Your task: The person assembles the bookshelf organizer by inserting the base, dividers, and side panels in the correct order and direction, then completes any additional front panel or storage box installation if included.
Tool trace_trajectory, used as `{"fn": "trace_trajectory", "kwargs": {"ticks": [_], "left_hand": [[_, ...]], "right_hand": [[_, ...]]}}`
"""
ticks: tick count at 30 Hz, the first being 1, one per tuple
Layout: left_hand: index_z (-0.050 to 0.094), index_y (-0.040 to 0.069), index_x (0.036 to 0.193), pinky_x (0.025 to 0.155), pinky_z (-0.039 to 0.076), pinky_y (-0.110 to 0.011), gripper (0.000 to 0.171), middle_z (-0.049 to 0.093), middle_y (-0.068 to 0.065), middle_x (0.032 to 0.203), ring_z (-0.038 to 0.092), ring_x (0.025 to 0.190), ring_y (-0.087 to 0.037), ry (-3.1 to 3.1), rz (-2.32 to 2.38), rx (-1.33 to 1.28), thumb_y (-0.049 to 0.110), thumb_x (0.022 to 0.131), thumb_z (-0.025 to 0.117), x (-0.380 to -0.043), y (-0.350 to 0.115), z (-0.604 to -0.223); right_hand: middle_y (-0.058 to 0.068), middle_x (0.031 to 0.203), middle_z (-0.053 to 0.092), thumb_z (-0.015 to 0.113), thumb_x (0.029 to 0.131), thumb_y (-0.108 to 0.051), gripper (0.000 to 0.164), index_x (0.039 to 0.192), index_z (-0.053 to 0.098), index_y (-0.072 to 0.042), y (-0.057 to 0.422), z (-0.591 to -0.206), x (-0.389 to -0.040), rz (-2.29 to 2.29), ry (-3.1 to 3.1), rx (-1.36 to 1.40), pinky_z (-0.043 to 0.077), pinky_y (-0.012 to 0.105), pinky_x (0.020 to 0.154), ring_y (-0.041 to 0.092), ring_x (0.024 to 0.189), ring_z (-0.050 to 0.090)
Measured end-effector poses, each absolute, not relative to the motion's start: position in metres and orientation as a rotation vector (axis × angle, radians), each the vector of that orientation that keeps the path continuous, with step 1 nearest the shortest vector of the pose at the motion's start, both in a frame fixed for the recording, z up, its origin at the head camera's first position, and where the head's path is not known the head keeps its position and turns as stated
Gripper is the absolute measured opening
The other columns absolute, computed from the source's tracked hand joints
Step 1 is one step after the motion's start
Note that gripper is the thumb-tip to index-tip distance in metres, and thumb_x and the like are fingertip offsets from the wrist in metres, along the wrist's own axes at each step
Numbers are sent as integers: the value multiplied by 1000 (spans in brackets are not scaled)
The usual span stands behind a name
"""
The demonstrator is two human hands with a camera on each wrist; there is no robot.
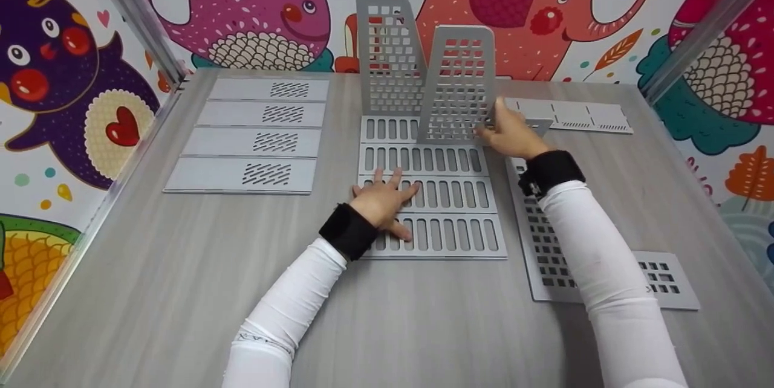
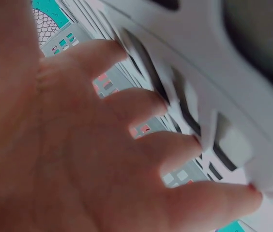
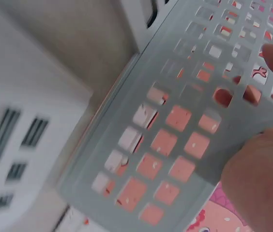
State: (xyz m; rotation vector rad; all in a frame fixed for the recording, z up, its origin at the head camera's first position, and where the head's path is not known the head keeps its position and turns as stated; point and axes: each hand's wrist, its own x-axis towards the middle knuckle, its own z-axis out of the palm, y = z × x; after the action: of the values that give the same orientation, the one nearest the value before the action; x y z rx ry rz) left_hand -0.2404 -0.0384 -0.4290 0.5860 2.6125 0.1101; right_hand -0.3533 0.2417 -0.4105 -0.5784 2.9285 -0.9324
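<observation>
A grey slotted base panel point(image 1: 436, 215) of several joined sections lies flat on the table. My left hand point(image 1: 381, 203) rests on its near left part, fingers spread; in the left wrist view the fingertips point(image 2: 112, 50) touch the slotted surface. Two grid-holed side panels stand upright at the far end of the base: a left one point(image 1: 387, 58) and a right one point(image 1: 458, 83). My right hand point(image 1: 514, 134) grips the right panel by its lower right edge. The right wrist view shows thumb and finger on either side of that grid-holed panel point(image 3: 216, 166).
Left on the table lies a stack-like row of flat grey panels point(image 1: 224, 141) with slanted slots. A grid-holed panel point(image 1: 538, 291) lies under the right forearm, with another piece point(image 1: 683, 300) beside it. A pale narrow panel point(image 1: 598, 116) lies at the back right. Patterned walls enclose the table.
</observation>
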Motion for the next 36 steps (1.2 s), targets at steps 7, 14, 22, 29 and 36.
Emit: {"fn": "trace_trajectory", "kwargs": {"ticks": [7,14,22,29,36], "left_hand": [[19,33,161,105,28,-80,111,2,-12,170,3,154,-48,2607,86,602,58,72,80,-240,-35,-428],[20,34,161,106,30,-79,110,2,-11,170,4,154,-48,2611,91,584,59,72,80,-240,-37,-430],[20,34,161,105,29,-80,111,2,-12,170,4,154,-49,2614,103,590,60,71,80,-240,-39,-430],[20,34,161,105,29,-80,111,2,-12,170,4,154,-49,2622,105,585,60,70,80,-240,-39,-429],[20,34,161,105,30,-79,111,2,-11,170,4,154,-48,2616,97,587,58,71,80,-240,-38,-428]], "right_hand": [[36,161,-16,67,93,-36,81,156,25,-6,269,-415,-337,-584,3053,-131,-13,70,118,53,149,-22],[39,158,-22,75,85,-50,122,160,-13,-11,287,-420,-331,-723,2980,291,1,69,121,59,148,-11],[48,149,28,72,89,-46,119,154,-15,3,286,-423,-334,-774,2896,194,29,65,116,62,137,32],[49,127,50,75,88,-32,108,149,-5,7,266,-429,-335,-783,2957,19,44,61,104,57,120,53],[47,118,57,76,87,-29,110,151,-7,7,246,-433,-334,-754,2964,-47,48,60,95,56,109,60]]}}
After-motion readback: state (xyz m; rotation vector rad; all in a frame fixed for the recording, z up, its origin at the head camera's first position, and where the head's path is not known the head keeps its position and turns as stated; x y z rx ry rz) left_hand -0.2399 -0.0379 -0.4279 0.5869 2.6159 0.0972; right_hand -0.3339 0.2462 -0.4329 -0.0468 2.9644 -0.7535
